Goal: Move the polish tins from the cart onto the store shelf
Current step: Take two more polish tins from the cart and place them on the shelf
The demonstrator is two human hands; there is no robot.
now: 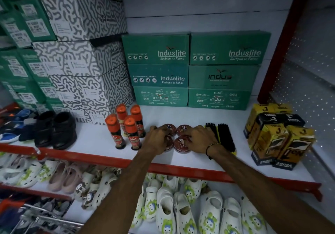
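Observation:
Several round dark-red polish tins (178, 144) lie flat in a tight square on the white store shelf (94, 140), between the bottles and the brushes. My left hand (156, 136) rests over the left pair, its fingers curled on the tins and hiding most of the front-left one. My right hand (201, 137) lies on the right pair, fingertips touching the front-right tin and the back-right tin (183, 129). Both forearms reach up from the bottom of the view. The wire cart (34, 217) shows only at the bottom left corner.
Several orange-capped polish bottles (126, 126) stand left of the tins. Black shoe brushes (223, 134) lie right of them, then yellow-black boxes (277, 137). Green shoe boxes (192, 70) stack behind. Black shoes (56, 130) sit far left. White clogs (168, 212) fill the lower shelf.

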